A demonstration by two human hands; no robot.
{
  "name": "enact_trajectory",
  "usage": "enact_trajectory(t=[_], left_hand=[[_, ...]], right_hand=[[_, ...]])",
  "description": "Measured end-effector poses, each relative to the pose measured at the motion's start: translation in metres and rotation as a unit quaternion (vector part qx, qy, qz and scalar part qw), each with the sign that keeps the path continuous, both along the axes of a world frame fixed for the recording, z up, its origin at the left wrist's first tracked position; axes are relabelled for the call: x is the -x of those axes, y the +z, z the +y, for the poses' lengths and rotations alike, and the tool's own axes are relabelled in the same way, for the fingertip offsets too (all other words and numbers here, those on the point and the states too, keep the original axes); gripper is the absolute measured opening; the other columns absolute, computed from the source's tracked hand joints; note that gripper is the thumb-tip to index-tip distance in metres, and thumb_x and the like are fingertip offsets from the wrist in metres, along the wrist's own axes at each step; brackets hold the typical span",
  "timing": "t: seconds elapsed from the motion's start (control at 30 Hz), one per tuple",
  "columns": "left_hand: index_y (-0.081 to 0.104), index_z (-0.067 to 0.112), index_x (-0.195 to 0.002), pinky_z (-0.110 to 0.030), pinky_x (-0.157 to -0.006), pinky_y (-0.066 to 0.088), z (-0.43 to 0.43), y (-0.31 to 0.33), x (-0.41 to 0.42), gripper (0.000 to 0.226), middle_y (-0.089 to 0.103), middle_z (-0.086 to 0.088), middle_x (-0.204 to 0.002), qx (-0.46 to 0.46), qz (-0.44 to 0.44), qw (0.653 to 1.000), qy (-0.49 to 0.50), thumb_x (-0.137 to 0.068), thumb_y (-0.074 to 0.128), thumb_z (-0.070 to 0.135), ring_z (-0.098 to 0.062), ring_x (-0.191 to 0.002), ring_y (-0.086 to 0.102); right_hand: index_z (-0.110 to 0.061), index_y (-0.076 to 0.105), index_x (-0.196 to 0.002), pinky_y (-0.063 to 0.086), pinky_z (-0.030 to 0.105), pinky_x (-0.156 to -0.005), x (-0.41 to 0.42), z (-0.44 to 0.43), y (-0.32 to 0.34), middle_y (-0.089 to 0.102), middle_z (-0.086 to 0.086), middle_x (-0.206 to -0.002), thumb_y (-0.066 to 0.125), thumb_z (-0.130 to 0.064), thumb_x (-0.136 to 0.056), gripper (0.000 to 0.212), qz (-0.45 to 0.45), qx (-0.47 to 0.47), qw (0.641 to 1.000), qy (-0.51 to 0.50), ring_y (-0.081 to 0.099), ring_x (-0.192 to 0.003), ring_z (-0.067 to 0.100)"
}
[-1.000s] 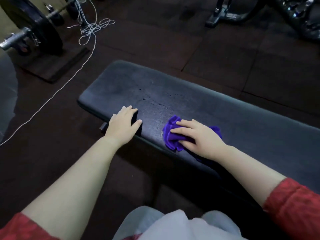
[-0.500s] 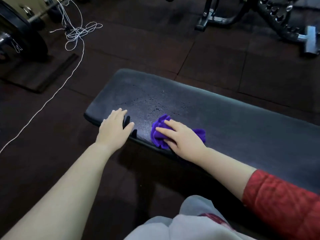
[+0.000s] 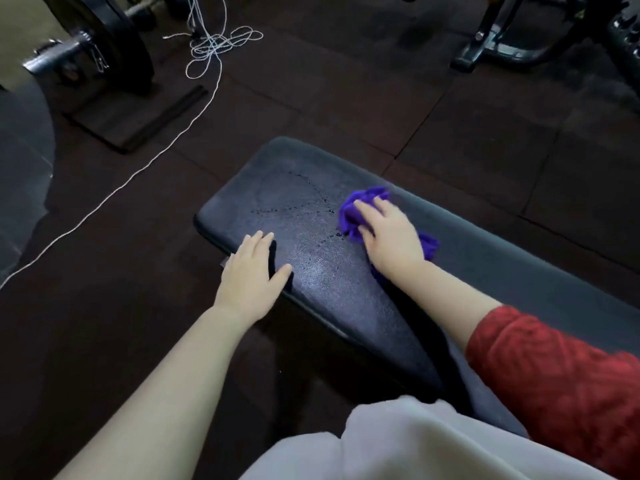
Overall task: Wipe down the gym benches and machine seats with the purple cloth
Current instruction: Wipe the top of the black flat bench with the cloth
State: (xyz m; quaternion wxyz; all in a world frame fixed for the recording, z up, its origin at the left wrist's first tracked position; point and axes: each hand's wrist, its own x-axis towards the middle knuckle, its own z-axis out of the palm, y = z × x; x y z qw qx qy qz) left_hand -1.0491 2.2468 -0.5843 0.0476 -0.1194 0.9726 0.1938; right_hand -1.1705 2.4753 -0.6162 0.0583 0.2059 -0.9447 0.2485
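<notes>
The right hand [image 3: 391, 237] presses the purple cloth [image 3: 349, 216] flat-fingered, the surface [image 3: 519, 271] stretching rightward beyond it, while the left hand [image 3: 252, 275] rests flat and empty.

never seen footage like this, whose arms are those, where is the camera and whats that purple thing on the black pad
There is no machine here: a person wears a wide-angle camera on the head, looking forward and down, so the two bare arms are that person's own. The black pad is a padded gym bench on a dark floor. The left hand rests flat on the bench's near edge, holding nothing. The right hand presses a crumpled purple cloth onto the pad with straight fingers. Thin lines of specks, perhaps droplets, mark the pad beside the cloth. On the floor behind lie a white cord and a barbell with a black weight plate.
</notes>
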Motion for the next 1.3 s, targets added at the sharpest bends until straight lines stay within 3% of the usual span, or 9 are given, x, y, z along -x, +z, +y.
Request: enact_trajectory(t=[0.13,0.23,0.3,0.5,0.6,0.77,0.87,1.03,1.3], left_hand=[[0.023,0.02,-0.153,-0.039,-0.117,0.016,-0.008,-0.002,-0.01,0.068,0.015,0.001,-0.162,0.006,-0.015,1.0,0.011,-0.096,0.048,0.048,-0.016,-0.149,0.009],[0.023,0.019,-0.153,-0.039,-0.117,0.015,-0.013,-0.002,-0.013,0.069,0.014,0.001,-0.162,0.033,-0.023,0.999,-0.011,-0.096,0.047,0.049,-0.016,-0.149,0.008],[0.023,0.019,-0.153,-0.04,-0.117,0.015,-0.013,-0.002,-0.012,0.069,0.014,0.001,-0.162,0.034,-0.027,0.999,-0.012,-0.096,0.047,0.049,-0.016,-0.149,0.009],[0.021,0.02,-0.153,-0.039,-0.117,0.015,-0.013,-0.003,-0.012,0.07,0.011,0.001,-0.162,0.022,-0.033,0.999,-0.007,-0.095,0.048,0.05,-0.015,-0.149,0.007],[0.02,0.021,-0.154,-0.04,-0.117,0.015,-0.015,-0.003,-0.011,0.071,0.01,0.001,-0.163,0.02,-0.039,0.999,-0.013,-0.095,0.048,0.05,-0.015,-0.149,0.006],[0.018,0.022,-0.154,-0.04,-0.118,0.013,-0.02,0.0,-0.013,0.074,0.008,0.002,-0.163,-0.001,-0.047,0.999,-0.024,-0.094,0.05,0.052,-0.014,-0.149,0.004],[0.018,0.022,-0.154,-0.039,-0.118,0.013,-0.02,-0.002,-0.012,0.075,0.008,0.003,-0.163,-0.005,-0.045,0.999,-0.021,-0.094,0.05,0.051,-0.014,-0.149,0.003],[0.017,0.023,-0.154,-0.039,-0.118,0.015,-0.022,-0.006,-0.011,0.075,0.009,0.003,-0.163,-0.007,-0.045,0.999,-0.017,-0.093,0.051,0.052,-0.014,-0.149,0.003],[0.009,0.018,-0.155,-0.039,-0.118,0.014,-0.018,-0.007,-0.02,0.08,0.001,0.003,-0.163,0.023,-0.037,0.999,-0.005,-0.094,0.045,0.056,-0.015,-0.149,0.003]], right_hand=[[-0.02,0.059,-0.128,0.046,0.04,-0.096,-0.042,-0.003,0.001,0.056,0.015,-0.13,0.049,-0.03,-0.093,0.039,0.024,-0.022,0.968,0.248,0.057,-0.111,0.035],[-0.022,0.057,-0.131,0.044,0.039,-0.1,-0.023,0.013,0.002,0.051,0.012,-0.138,0.047,-0.034,-0.095,0.039,0.026,-0.039,0.94,0.337,0.055,-0.117,0.032],[-0.023,0.056,-0.132,0.04,0.039,-0.104,0.004,0.017,-0.001,0.051,0.011,-0.138,0.051,-0.03,-0.094,0.039,0.031,-0.05,0.949,0.311,0.051,-0.122,0.031],[-0.021,0.054,-0.131,0.041,0.042,-0.101,0.044,-0.029,-0.003,0.054,0.015,-0.132,0.057,-0.021,-0.086,0.045,-0.009,-0.027,1.0,0.002,0.051,-0.115,0.038],[-0.02,0.059,-0.126,0.045,0.04,-0.095,0.014,-0.051,0.003,0.057,0.014,-0.125,0.06,-0.02,-0.085,0.042,0.009,-0.015,0.995,0.096,0.054,-0.111,0.037],[-0.023,0.052,-0.135,0.041,0.042,-0.102,-0.017,-0.027,0.0,0.051,0.011,-0.137,0.049,-0.028,-0.094,0.042,0.028,-0.056,0.961,0.271,0.049,-0.124,0.033],[-0.024,0.055,-0.132,0.04,0.045,-0.1,0.019,-0.015,0.0,0.053,0.009,-0.135,0.044,-0.031,-0.092,0.043,0.057,-0.062,0.97,0.228,0.051,-0.12,0.034],[-0.021,0.053,-0.133,0.034,0.047,-0.104,0.064,-0.042,-0.004,0.051,0.017,-0.135,0.052,-0.021,-0.089,0.045,-0.001,-0.049,0.998,-0.04,0.048,-0.121,0.038],[-0.023,0.057,-0.13,0.044,0.045,-0.1,-0.036,-0.049,0.0,0.052,0.015,-0.136,0.052,-0.025,-0.09,0.04,-0.021,-0.026,0.979,0.202,0.051,-0.12,0.038]])
